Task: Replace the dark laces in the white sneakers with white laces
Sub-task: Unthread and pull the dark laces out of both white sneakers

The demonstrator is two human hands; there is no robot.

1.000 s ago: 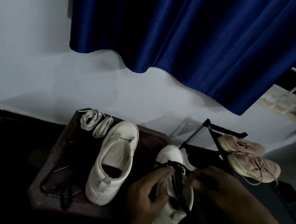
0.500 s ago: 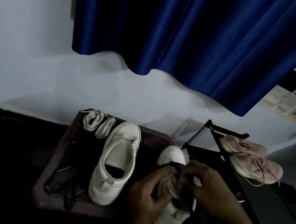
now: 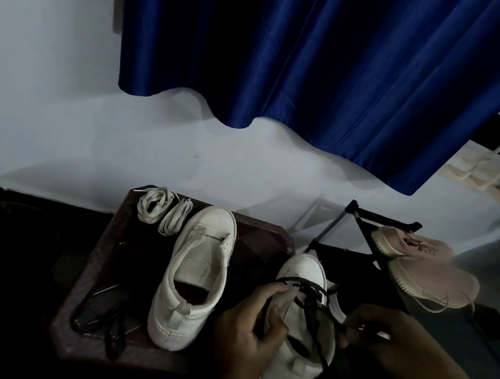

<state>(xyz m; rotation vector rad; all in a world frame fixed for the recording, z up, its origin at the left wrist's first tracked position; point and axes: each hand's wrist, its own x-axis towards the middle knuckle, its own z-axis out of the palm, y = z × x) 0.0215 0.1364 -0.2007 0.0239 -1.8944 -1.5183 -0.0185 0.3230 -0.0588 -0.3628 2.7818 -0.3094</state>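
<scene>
Two white sneakers are in view. One sneaker (image 3: 193, 275) stands on a dark brown stool (image 3: 94, 266) with no lace in it. My left hand (image 3: 249, 328) grips the other sneaker (image 3: 290, 367) by its left side and tongue. A dark lace (image 3: 310, 305) still runs loosely through this shoe's eyelets. My right hand (image 3: 388, 343) pinches a strand of that lace, pulled out to the shoe's right. Two coiled white laces (image 3: 162, 212) lie at the stool's far left corner. A removed dark lace (image 3: 112, 321) lies bunched at the stool's near left corner.
A black metal rack (image 3: 364, 219) stands to the right with a pair of pink sneakers (image 3: 424, 270) on it. A blue curtain (image 3: 324, 70) hangs over the white wall behind. The floor around the stool is dark.
My right hand moved from the shoe's lacing out to the right, drawing a strand of the dark lace with it. My left hand kept its hold on the sneaker.
</scene>
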